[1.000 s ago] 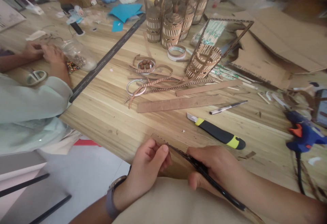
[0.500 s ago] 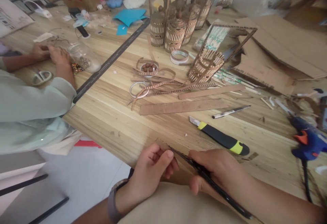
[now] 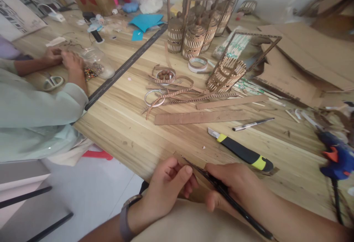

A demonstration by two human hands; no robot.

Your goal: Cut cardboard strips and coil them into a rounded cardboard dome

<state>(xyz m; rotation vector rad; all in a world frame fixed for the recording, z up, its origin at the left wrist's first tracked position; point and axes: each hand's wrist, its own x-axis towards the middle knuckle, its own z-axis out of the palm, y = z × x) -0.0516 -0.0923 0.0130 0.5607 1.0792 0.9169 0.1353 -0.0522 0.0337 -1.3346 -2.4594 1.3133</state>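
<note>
My left hand (image 3: 173, 183), wearing a wristwatch, is closed on a piece of brown cardboard (image 3: 179, 158) near the table's front edge. Its thumb and curled fingers pinch the piece. My right hand (image 3: 235, 183) grips long black scissors (image 3: 238, 209), seen nearly edge-on. Their thin dark tip lies along the cardboard beside my left fingertips; whether the blades are apart I cannot tell. Just beyond my right hand lies a black and yellow utility knife (image 3: 243, 150), blade out. A pen (image 3: 253, 124) and a flat cardboard strip (image 3: 199, 117) lie farther back.
Corrugated strips (image 3: 179, 96) and tape rolls (image 3: 197, 65) lie mid-table near a lantern-like frame (image 3: 226, 74). Several similar lanterns (image 3: 193, 41) stand behind. A glue gun (image 3: 336, 155) is at right. At left, another person's hands (image 3: 70, 59) work beside a plastic jar (image 3: 96, 61) and scissors (image 3: 52, 83).
The view has shifted slightly, so the table's things appear a little farther right and lower. Both hands keep nearly the same pose on the cardboard and the scissors.
</note>
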